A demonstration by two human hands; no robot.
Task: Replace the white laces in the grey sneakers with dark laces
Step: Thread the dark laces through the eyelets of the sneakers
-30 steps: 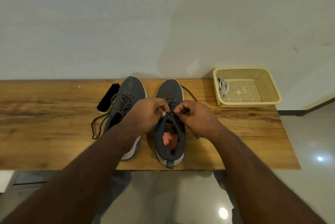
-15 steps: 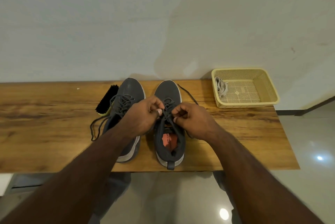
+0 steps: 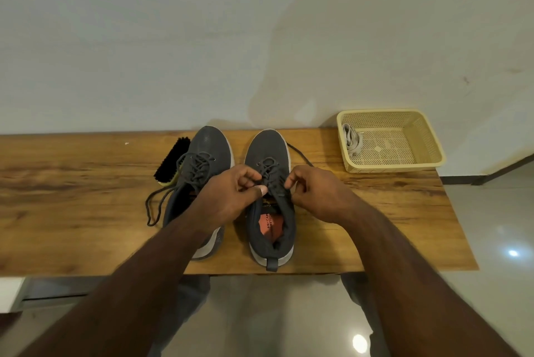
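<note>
Two grey sneakers stand side by side on the wooden table (image 3: 72, 197), toes toward the wall. The left sneaker (image 3: 208, 148) carries a dark lace whose loose ends (image 3: 156, 206) trail onto the table at its left. The right sneaker (image 3: 267, 148) also has a dark lace (image 3: 270, 167) threaded through its eyelets. My left hand (image 3: 231, 197) and my right hand (image 3: 315, 192) both pinch this lace over the tongue, fingers curled. One dark lace end (image 3: 300, 155) lies on the table right of the toe.
A yellow plastic basket (image 3: 427, 137) sits at the back right of the table with a bundle of white laces (image 3: 351, 141) inside. A black-bristled shoe brush (image 3: 172, 163) lies just left of the left sneaker. The table's front edge is close to the heels.
Both hands have lifted slightly and moved a little apart over the right sneaker, still pinching the dark lace. The sneakers stayed in place.
</note>
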